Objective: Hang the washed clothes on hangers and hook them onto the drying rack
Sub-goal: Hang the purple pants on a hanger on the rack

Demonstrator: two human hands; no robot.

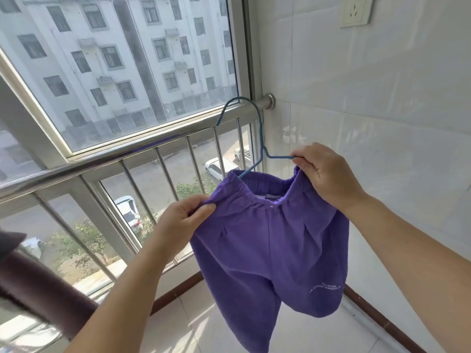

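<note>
Step in hand, as judged: seating the purple trousers (270,240) on the blue hanger (260,138) before hooking it over the steel rail (163,138). The hanger's hook stands above both hands, near the rail's wall end; whether it touches the rail cannot be told. The hanger's left shoulder disappears into the elastic waistband just above and right of the left fingers; its right shoulder runs straight into the right fingertips. To do this well: stretch the waistband across both hanger shoulders evenly, keep the hanger level, and check the elastic grips before letting go, since wet cloth is likely heavy and may slide to one side. Left hand (182,220): fingers nearly closed, thumb and forefinger pinching a fold of the waistband's near edge. Right hand (323,171): fingers curled shut over the waistband's far right edge, fingertips meeting the hanger's wire end; whether they clamp the wire as well as the cloth cannot be told. The trouser legs hang free below both hands.
</note>
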